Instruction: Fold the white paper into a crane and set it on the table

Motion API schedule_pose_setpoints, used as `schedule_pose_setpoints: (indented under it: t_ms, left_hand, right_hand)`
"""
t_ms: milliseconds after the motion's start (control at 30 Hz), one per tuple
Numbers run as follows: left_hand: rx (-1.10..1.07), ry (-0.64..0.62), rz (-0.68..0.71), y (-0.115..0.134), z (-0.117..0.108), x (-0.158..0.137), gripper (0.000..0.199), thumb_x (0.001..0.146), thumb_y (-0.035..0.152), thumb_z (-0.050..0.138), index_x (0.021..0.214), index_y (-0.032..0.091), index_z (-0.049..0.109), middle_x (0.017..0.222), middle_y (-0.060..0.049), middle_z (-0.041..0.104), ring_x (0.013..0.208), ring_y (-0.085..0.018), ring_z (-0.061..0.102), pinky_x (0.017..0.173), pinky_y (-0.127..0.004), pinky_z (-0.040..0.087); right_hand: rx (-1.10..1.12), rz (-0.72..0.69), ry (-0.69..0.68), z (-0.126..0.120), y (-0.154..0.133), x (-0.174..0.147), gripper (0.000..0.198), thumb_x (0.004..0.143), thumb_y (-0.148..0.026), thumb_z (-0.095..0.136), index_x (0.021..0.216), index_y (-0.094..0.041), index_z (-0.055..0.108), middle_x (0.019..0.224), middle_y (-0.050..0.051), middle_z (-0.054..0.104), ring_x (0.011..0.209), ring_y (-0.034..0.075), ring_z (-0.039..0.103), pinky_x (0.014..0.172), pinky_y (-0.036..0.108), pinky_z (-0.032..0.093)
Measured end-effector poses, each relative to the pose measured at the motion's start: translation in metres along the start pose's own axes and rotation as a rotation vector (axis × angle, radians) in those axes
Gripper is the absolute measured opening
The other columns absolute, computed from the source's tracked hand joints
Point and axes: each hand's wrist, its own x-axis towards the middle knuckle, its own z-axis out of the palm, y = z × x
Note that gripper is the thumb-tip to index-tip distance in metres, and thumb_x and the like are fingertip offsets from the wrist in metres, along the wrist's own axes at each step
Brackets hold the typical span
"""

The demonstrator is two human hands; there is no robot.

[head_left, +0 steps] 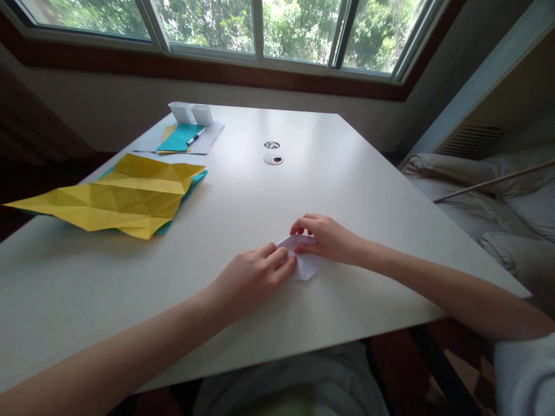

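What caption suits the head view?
Left hand and right hand handle folded white paper on a white table; creased yellow paper lies farther left.

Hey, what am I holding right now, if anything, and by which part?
A folded white paper: your left hand has its left edge, your right hand its upper right edge.

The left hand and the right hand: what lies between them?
The head view shows folded white paper between left hand and right hand, touching both.
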Motion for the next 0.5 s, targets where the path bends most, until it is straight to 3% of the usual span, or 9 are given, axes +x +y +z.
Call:
schedule_pose_setpoints:
  t_ms: [133,300,400,500]
  left_hand:
    - [-0.043,-0.023,-0.03,0.0,-0.002,0.001,0.021,0.088,0.013,0.041,0.102,0.016,0.056,0.096,-0.007,0.061,0.083,-0.02,0.055,0.059,-0.029,0.05]
    - [-0.139,-0.042,-0.119,-0.003,0.001,0.003,0.015,0.086,0.012,0.045,0.091,0.017,0.059,0.083,-0.004,0.06,0.076,-0.017,0.055,0.06,-0.026,0.049]
    - [-0.233,0.024,-0.244,-0.003,0.006,0.006,0.017,0.087,0.012,0.044,0.092,0.017,0.059,0.083,-0.003,0.06,0.077,-0.016,0.057,0.065,-0.025,0.05]
    - [-0.316,0.157,-0.355,-0.004,0.012,0.009,0.023,0.088,0.012,0.042,0.108,0.015,0.054,0.103,-0.007,0.059,0.087,-0.016,0.059,0.072,-0.027,0.051]
  right_hand:
    - [0.041,0.059,-0.02,0.0,0.001,0.005,0.013,0.071,-0.015,0.062,0.083,-0.018,0.06,0.077,-0.001,0.059,0.068,0.01,0.051,0.059,0.02,0.036]
    - [0.105,0.152,-0.052,0.005,0.007,0.002,0.011,0.074,-0.028,0.062,0.076,-0.017,0.062,0.065,-0.003,0.057,0.058,0.008,0.047,0.054,0.02,0.033]
    - [0.111,0.11,0.005,0.007,0.009,-0.005,0.014,0.077,-0.03,0.06,0.072,-0.017,0.062,0.066,-0.002,0.058,0.061,0.009,0.049,0.056,0.02,0.035]
    - [0.099,0.031,0.067,0.007,0.013,-0.012,0.014,0.08,-0.028,0.058,0.077,-0.017,0.066,0.078,0.003,0.061,0.07,0.011,0.053,0.063,0.022,0.041]
